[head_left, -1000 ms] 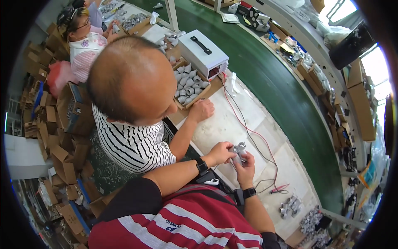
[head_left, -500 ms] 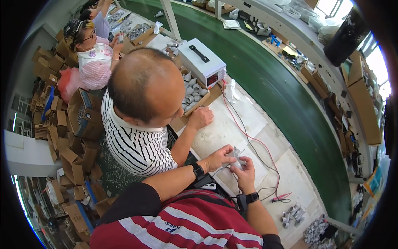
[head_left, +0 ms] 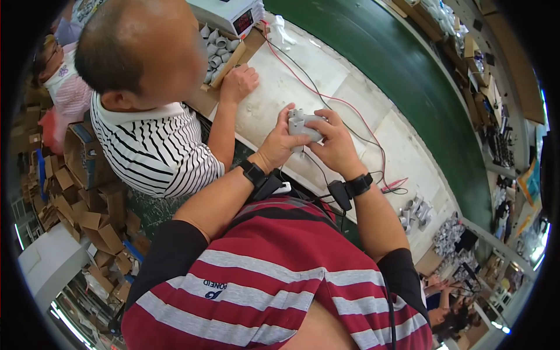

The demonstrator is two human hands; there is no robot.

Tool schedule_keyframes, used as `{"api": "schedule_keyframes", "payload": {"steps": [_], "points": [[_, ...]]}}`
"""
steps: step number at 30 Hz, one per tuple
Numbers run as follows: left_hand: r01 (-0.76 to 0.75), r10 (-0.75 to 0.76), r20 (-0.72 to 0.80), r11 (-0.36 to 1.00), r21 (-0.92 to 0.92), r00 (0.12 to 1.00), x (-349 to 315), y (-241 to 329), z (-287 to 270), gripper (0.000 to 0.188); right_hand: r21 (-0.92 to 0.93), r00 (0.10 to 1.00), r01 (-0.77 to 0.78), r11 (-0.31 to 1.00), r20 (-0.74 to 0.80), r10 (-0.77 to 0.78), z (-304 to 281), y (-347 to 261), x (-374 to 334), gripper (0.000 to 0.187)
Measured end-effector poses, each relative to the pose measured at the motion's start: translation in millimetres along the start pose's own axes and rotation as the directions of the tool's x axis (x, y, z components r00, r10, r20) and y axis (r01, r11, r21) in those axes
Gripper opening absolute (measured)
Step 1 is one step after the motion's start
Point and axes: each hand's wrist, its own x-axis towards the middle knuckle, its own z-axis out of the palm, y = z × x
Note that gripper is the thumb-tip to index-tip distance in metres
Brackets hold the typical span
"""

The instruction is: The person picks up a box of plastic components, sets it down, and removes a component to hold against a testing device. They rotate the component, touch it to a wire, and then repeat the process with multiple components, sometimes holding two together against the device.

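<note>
Both my hands are closed round a grey moulded part (head_left: 298,123) with short round stubs on its top, held just above the white worktable (head_left: 291,79). My left hand (head_left: 279,144) grips its left side, thumb across the front. From the right, the fingers and thumb of my right hand (head_left: 336,142) hold the rounded end. My palms and fingers hide some of the part. A red test lead (head_left: 344,100) and a black lead (head_left: 340,118) lie on the table beyond my hands.
A co-worker in a striped shirt (head_left: 151,140) sits close on my left, a hand (head_left: 239,83) on the table edge. Near it stand a cardboard box of grey cone-shaped parts (head_left: 236,57) and a white meter box (head_left: 230,14). Several grey parts (head_left: 416,213) lie at right. A green belt (head_left: 373,52) runs behind.
My view has shifted, so the scene sits further left and higher. The grey part has turned in my hands, its stubs now facing up, and my right fingers reach over it.
</note>
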Motion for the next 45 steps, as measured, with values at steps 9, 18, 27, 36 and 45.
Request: {"api": "schedule_keyframes", "payload": {"steps": [9,18,27,36,45], "points": [[0.212,-0.178,0.179,0.959,-0.191,0.968,1,-31,-13,0.076,-0.313,0.945,0.308,0.899,0.210,-0.250,-17,-30,12,0.040],[0.192,-0.188,0.042,0.975,-0.112,0.981,-5,-28,-21,0.091,-0.572,0.940,0.189,0.798,0.341,0.022,-5,-28,16,0.027],[0.139,-0.140,-0.013,0.988,-0.074,0.990,-2,-28,-13,0.087,-0.645,0.924,0.360,0.674,0.344,-0.165,9,17,20,0.019],[0.202,-0.225,0.058,0.942,0.270,0.973,-28,-10,-34,0.077,-0.538,0.780,0.625,0.566,0.407,-0.475,-23,26,58,0.027],[0.283,-0.356,-0.020,0.706,0.649,0.934,-77,-25,-80,0.049,-0.469,0.617,0.783,0.409,0.500,-0.607,-38,25,77,0.030]]}}
